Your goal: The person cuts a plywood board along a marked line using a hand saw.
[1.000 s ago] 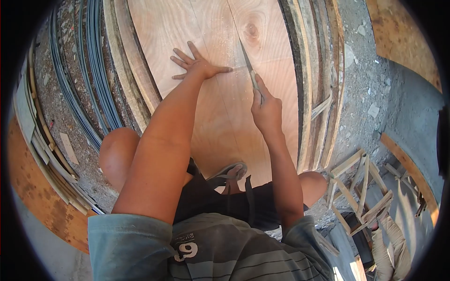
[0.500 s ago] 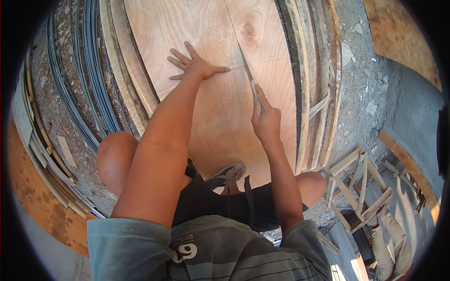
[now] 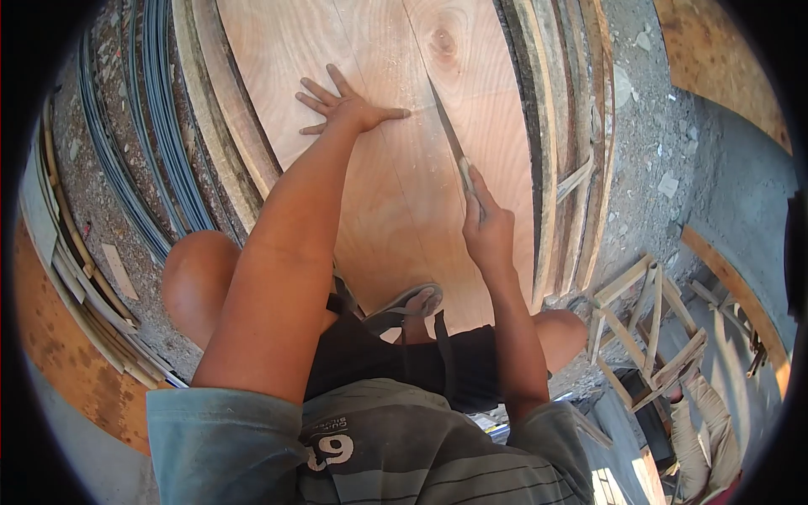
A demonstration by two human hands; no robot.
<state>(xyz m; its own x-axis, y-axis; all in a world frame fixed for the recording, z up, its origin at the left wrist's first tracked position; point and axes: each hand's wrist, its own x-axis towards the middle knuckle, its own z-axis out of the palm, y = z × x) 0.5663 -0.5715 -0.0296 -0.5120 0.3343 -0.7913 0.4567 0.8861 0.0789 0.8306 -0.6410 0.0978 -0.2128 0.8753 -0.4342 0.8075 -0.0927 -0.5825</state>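
Observation:
Beneath me lies a sheet of plywood (image 3: 387,227) with a knot near its far right and a thin lengthwise line across it. My left hand (image 3: 349,111) rests flat on the sheet, fingers spread and thumb pointing right. In my right hand (image 3: 488,220) is the handle of a handsaw (image 3: 448,130), gripped with the index finger stretched along it. The narrow blade points away from me and sits in a cut that runs on toward the far edge. Pale sawdust is scattered between the left hand and the blade. My sandalled foot (image 3: 412,305) is on the near part of the sheet.
Long wooden boards (image 3: 227,101) lie left of the plywood, with bundled steel rods (image 3: 164,109) beyond them. More timber strips (image 3: 572,151) run along the right side. A wooden frame (image 3: 648,324) stands at the lower right on rubble-strewn ground.
The handsaw and my right hand have drawn back toward me and slightly right. My left hand stays spread on the plywood, while the view has shifted a little.

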